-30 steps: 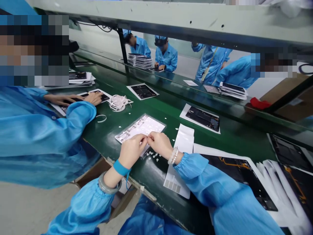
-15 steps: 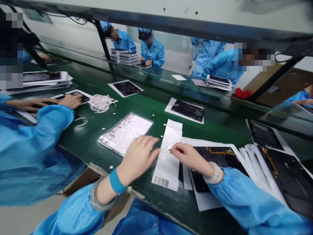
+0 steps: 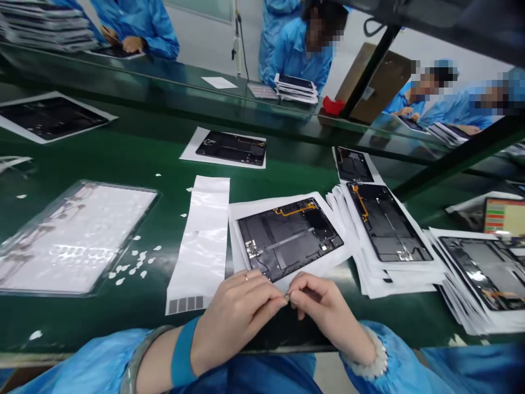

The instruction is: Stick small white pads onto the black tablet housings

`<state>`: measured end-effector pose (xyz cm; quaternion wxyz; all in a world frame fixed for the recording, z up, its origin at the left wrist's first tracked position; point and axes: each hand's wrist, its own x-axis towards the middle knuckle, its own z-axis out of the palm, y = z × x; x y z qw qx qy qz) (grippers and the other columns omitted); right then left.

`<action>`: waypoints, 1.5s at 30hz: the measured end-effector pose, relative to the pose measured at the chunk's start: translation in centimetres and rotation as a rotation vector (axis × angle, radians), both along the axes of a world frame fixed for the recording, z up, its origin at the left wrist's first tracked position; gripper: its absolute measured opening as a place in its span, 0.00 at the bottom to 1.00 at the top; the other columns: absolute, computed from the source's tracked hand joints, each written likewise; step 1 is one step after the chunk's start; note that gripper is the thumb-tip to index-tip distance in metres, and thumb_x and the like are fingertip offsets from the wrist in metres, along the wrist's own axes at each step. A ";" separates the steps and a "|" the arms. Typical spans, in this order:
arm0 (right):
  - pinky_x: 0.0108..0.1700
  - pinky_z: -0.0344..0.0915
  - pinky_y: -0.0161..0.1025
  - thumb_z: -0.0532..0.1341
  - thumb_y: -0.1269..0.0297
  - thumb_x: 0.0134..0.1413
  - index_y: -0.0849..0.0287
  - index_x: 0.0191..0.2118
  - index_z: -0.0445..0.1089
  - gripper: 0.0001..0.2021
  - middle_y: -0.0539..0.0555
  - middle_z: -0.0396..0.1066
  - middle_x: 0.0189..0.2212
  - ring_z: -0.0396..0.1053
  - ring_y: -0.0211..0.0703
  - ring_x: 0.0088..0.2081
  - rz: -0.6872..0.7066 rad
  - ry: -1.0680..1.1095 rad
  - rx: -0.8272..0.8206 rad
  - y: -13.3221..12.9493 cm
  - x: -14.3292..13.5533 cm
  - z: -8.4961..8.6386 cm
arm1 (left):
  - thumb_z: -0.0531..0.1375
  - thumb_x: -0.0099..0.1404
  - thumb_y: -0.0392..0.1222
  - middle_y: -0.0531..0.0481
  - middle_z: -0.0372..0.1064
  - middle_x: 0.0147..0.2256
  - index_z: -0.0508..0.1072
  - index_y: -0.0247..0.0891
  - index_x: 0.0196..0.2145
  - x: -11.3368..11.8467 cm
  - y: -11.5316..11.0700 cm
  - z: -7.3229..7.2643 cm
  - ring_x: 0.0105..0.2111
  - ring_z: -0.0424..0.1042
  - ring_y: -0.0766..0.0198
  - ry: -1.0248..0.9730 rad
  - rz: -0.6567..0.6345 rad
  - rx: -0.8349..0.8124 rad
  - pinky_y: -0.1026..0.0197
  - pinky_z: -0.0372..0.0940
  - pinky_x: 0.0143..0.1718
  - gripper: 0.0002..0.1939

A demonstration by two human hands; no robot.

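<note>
Shows a green worktop (image 3: pixel 295 169) carrying a dark panel (image 3: pixel 287 238) on white sheets, with stacked panels (image 3: pixel 389 224) to its right. Has grip of left hand (image 3: pixel 238 317) and right hand (image 3: pixel 328 309) closed, pinching a tiny piece (image 3: pixel 287 297) where fingertips meet, just in front of the dark panel, near the worktop's front edge. To the left, includes a white strip (image 3: pixel 205 235) with grey squares (image 3: pixel 186 304), then scattered white bits (image 3: pixel 141 256) beside a clear-edged sheet (image 3: pixel 94 235).

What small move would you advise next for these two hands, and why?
I would probably ease the left hand away, leaving the tiny piece in the right hand: both hands' fingertips meet at it, and the left partly hides the black device's near edge.
</note>
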<state>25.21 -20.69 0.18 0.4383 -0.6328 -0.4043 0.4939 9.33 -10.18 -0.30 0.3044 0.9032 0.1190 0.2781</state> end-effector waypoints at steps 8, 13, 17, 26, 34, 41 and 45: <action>0.47 0.59 0.47 0.57 0.64 0.56 0.57 0.28 0.70 0.08 0.56 0.67 0.33 0.62 0.49 0.41 0.003 -0.888 0.167 0.9 10.2 0.6 | 0.54 0.67 0.36 0.47 0.71 0.42 0.70 0.37 0.41 1.4 -0.2 -2.7 0.42 0.68 0.55 0.200 -0.016 0.439 0.54 0.62 0.40 0.06; 0.46 0.60 0.46 0.56 0.70 0.53 0.57 0.26 0.71 0.08 0.55 0.68 0.33 0.61 0.50 0.42 0.210 -0.958 -0.040 2.7 12.6 -0.1 | 0.54 0.66 0.31 0.46 0.70 0.43 0.70 0.36 0.39 1.5 -0.1 -4.1 0.42 0.68 0.56 0.253 -0.017 0.528 0.55 0.61 0.40 0.07; 0.47 0.58 0.46 0.57 0.68 0.53 0.57 0.25 0.69 0.08 0.54 0.68 0.32 0.61 0.48 0.41 0.233 -0.845 -0.079 3.1 12.6 0.2 | 0.52 0.67 0.32 0.45 0.71 0.42 0.70 0.35 0.39 1.3 0.0 -3.4 0.41 0.68 0.56 0.220 -0.026 0.483 0.55 0.62 0.40 0.08; 0.43 0.57 0.39 0.57 0.55 0.57 0.58 0.25 0.66 0.14 0.51 0.62 0.29 0.61 0.41 0.36 0.106 -0.335 0.065 2.8 5.3 2.7 | 0.59 0.64 0.43 0.55 0.72 0.33 0.69 0.39 0.44 3.4 0.4 0.7 0.29 0.70 0.69 0.198 0.038 -0.540 0.67 0.64 0.31 0.11; 0.37 0.58 0.37 0.57 0.55 0.57 0.58 0.25 0.62 0.14 0.50 0.58 0.30 0.59 0.40 0.34 0.094 -0.025 -0.017 2.3 4.5 2.2 | 0.54 0.68 0.36 0.56 0.72 0.29 0.72 0.38 0.32 3.3 0.4 0.5 0.29 0.71 0.70 0.067 0.045 -0.311 0.68 0.63 0.31 0.08; 0.49 0.55 0.49 0.56 0.60 0.55 0.56 0.26 0.69 0.10 0.55 0.66 0.31 0.60 0.50 0.42 0.196 -0.843 -0.004 2.8 13.7 2.5 | 0.53 0.68 0.33 0.49 0.74 0.36 0.72 0.36 0.40 -0.9 4.1 1.1 0.37 0.73 0.61 -0.020 0.243 0.245 0.59 0.66 0.41 0.09; 0.49 0.58 0.48 0.55 0.64 0.55 0.57 0.26 0.68 0.10 0.56 0.67 0.33 0.60 0.50 0.43 0.397 -0.896 -0.087 3.9 14.6 1.7 | 0.53 0.68 0.35 0.48 0.73 0.39 0.71 0.38 0.46 -4.1 6.8 1.2 0.38 0.72 0.59 0.045 0.430 0.326 0.56 0.67 0.43 0.11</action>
